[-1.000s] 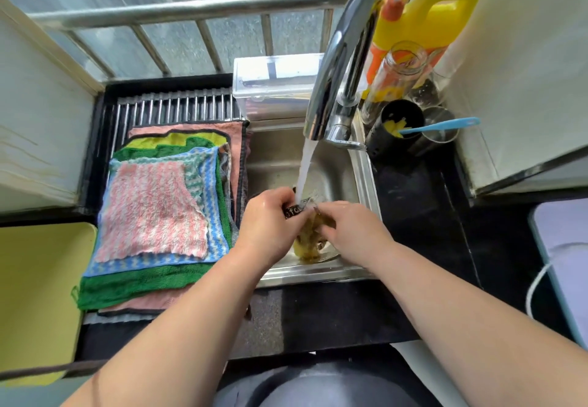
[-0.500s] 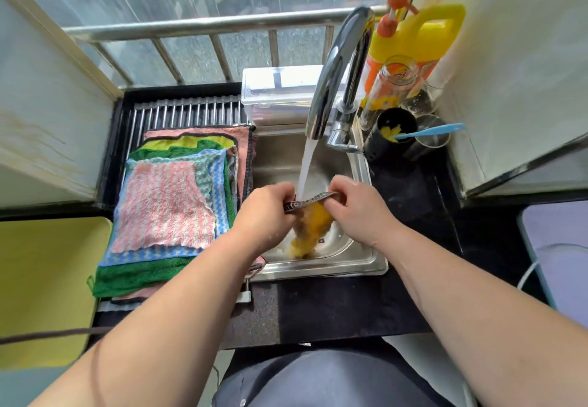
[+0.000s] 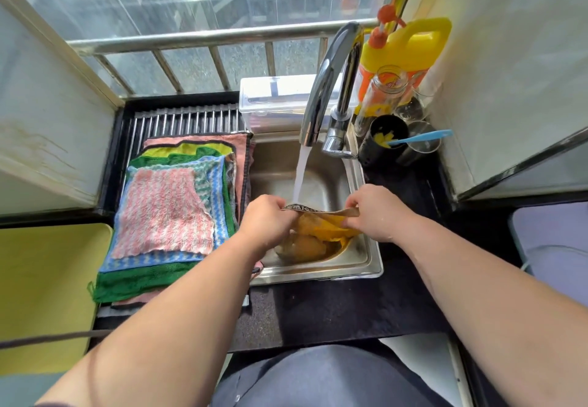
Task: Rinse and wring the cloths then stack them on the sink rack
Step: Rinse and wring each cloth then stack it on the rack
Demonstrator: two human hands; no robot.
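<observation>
A wet yellow cloth [image 3: 321,231] with a dark patterned edge hangs in the steel sink [image 3: 366,257]. My left hand [image 3: 267,219] grips its left top corner and my right hand [image 3: 375,212] pinches its right top corner, stretching the edge between them. Water runs from the chrome faucet [image 3: 327,88] onto that edge. Left of the sink, a stack of several flat cloths, a pink striped cloth [image 3: 165,209] on top, lies on the metal sink rack [image 3: 184,119].
Behind the sink stands a clear plastic box [image 3: 273,98]. A yellow jug [image 3: 410,47], a glass bottle [image 3: 378,95], a dark cup with a blue utensil [image 3: 420,136] and glasses crowd the back right corner. A yellow board [image 3: 41,295] lies at the left.
My hands have moved apart, spreading the bunched yellow cloth open under the running water. The camera has tilted back a little.
</observation>
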